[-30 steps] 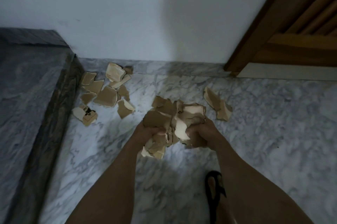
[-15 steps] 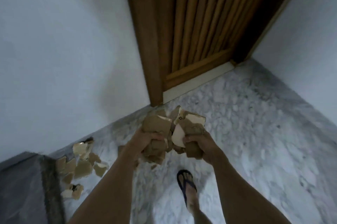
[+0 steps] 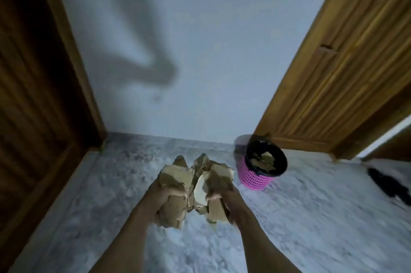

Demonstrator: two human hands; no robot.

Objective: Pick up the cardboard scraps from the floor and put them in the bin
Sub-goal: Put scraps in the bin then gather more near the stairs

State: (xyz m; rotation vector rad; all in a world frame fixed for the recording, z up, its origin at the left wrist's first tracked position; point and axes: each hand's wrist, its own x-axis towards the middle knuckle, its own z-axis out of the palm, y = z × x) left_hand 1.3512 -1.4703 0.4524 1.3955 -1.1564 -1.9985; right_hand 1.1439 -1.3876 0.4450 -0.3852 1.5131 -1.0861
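Observation:
A thick bundle of brown cardboard scraps (image 3: pixel 195 186) is held up in front of me, above the marble floor. My left hand (image 3: pixel 159 197) grips the bundle's left side. On the right side my right hand (image 3: pixel 229 201) grips it too. A pink mesh bin (image 3: pixel 255 176) with a black liner stands on the floor ahead and to the right of the bundle, near the wall. Several cardboard pieces lie inside the bin. The bundle is short of the bin, to its left.
A dark wooden door (image 3: pixel 33 94) fills the left side. A lighter slatted wooden door (image 3: pixel 338 72) stands at the right behind the bin. A dark object (image 3: pixel 387 186) lies on the floor at far right. The white wall (image 3: pixel 189 39) is ahead.
I have lifted the bundle off the floor and turned right. The scrap pile on the floor and my sandalled foot have left the view, and the pink bin has come in.

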